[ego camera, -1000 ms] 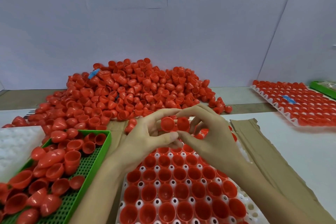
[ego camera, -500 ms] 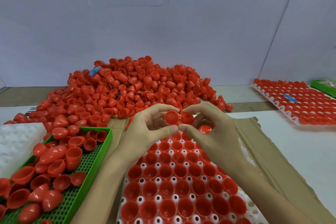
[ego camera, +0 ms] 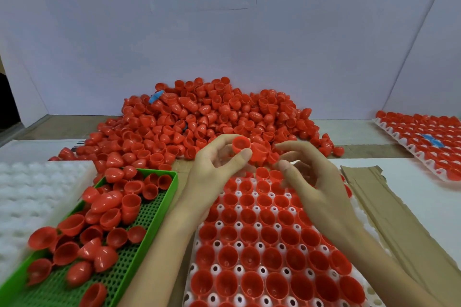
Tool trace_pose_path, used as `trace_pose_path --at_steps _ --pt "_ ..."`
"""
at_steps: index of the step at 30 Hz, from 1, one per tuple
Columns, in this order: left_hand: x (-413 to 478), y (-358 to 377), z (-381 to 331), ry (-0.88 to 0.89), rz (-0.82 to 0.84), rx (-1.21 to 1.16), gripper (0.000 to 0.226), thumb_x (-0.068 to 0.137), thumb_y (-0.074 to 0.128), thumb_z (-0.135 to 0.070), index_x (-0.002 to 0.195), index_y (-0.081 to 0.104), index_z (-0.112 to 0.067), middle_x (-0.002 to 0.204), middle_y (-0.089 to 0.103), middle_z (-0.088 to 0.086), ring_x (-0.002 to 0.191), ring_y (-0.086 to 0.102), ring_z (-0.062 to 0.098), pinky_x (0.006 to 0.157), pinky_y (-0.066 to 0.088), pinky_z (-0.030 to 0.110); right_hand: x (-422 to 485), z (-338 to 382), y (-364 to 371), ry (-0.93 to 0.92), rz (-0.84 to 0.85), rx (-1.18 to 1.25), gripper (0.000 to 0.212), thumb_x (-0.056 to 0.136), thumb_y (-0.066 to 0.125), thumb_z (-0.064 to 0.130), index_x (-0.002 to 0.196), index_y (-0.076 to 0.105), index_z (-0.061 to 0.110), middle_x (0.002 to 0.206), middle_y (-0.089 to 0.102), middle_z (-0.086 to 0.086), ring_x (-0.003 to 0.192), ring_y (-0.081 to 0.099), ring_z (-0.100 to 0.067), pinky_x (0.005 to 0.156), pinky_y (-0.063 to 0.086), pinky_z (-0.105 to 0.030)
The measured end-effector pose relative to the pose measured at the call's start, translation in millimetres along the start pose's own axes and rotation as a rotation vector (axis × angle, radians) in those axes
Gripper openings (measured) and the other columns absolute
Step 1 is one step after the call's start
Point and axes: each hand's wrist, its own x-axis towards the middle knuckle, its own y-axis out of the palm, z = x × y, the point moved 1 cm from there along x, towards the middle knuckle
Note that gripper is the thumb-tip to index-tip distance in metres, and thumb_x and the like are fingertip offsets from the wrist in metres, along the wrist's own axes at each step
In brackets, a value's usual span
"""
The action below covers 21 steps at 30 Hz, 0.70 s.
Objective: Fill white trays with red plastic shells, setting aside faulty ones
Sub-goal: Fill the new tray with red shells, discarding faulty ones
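Observation:
My left hand [ego camera: 214, 167] pinches a red shell [ego camera: 240, 143] between fingers and thumb, hollow side toward me. Beside it my right hand [ego camera: 309, 179] holds a second red shell [ego camera: 260, 153] at its thumb and index fingertips; this grip is partly blurred. Both hands hover over the far end of the white tray [ego camera: 359, 209], whose pockets hold several rows of red shells, open side up. Behind them a big pile of loose red shells [ego camera: 199, 119] lies against the wall. A green mesh tray [ego camera: 149, 232] at the left holds several set-aside shells.
An empty white tray [ego camera: 30, 189] lies at the far left. A filled white tray [ego camera: 424, 137] with a blue scrap sits at the far right. Brown cardboard [ego camera: 389, 207] runs along the right side of the centre tray. A white wall with a paper sign stands behind.
The two shells were held touching each other. My right hand has drawn a little to the right, and the fingertips of the two hands have come apart.

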Motion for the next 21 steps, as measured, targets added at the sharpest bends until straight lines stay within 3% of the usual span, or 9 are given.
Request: trace_pose_path --at_steps 4,7,9,11,15,21 --pt "-14.0 -17.9 -1.9 -0.124 -0.287 0.105 0.026 0.082 0.078 -0.039 0.098 0.069 -0.02 0.089 0.077 0.003 0.082 0.076 0.017 0.08 0.058 0.034 -0.6 0.3 1.3 0.008 0.076 -0.025 0.022 0.095 0.064 0.014 0.099 0.069 0.036 0.091 0.068 0.007 0.07 0.064 -0.021 0.069 0.055 -0.04" --pt "-35.4 -39.3 -8.9 -0.092 -0.317 0.312 0.021 0.085 0.073 -0.046 0.09 0.07 -0.026 0.081 0.076 -0.006 0.078 0.075 0.009 0.08 0.055 0.032 -2.5 2.4 3.6 -0.007 0.136 -0.035 0.03 0.093 0.065 0.004 0.092 0.071 0.034 0.086 0.068 0.011 0.07 0.063 -0.018 0.065 0.052 -0.027" --pt "-46.0 -58.6 -18.9 -0.052 -0.317 0.501 0.007 0.086 0.076 -0.035 0.089 0.07 -0.032 0.083 0.074 -0.016 0.079 0.071 0.001 0.077 0.052 0.019 -3.4 5.1 4.0 -0.026 0.161 -0.041 0.031 0.093 0.065 0.002 0.09 0.072 0.032 0.081 0.067 0.016 0.07 0.063 -0.014 0.064 0.049 -0.019" --pt "-51.9 -80.8 -28.6 -0.051 -0.338 0.79 0.017 0.082 0.08 -0.026 0.089 0.069 -0.036 0.083 0.071 -0.021 0.083 0.067 -0.002 0.072 0.046 0.011 -3.7 7.8 3.9 -0.037 0.168 -0.048 0.029 0.093 0.065 0.002 0.089 0.073 0.029 0.08 0.067 0.019 0.071 0.064 -0.014 0.063 0.05 -0.02" --pt "-52.8 -113.5 -42.2 -0.19 -0.311 1.244 0.032 0.081 0.082 -0.022 0.105 0.07 -0.04 0.108 0.069 -0.01 0.108 0.064 0.021 0.096 0.047 0.047 -2.4 10.9 3.5 -0.028 0.158 -0.057 0.029 0.093 0.064 0.003 0.088 0.073 0.031 0.08 0.068 0.016 0.073 0.065 -0.017 0.066 0.054 -0.028" --pt "-51.2 -129.2 -40.6 -0.271 -0.146 1.288 0.054 0.077 0.085 -0.021 0.121 0.064 -0.045 0.114 0.069 -0.016 0.114 0.062 0.014 0.102 0.044 0.045 -2.0 10.1 1.7 -0.034 0.154 -0.058 0.034 0.092 0.065 0.0 0.087 0.072 0.032 0.076 0.068 0.016 0.07 0.066 -0.018 0.065 0.054 -0.028"
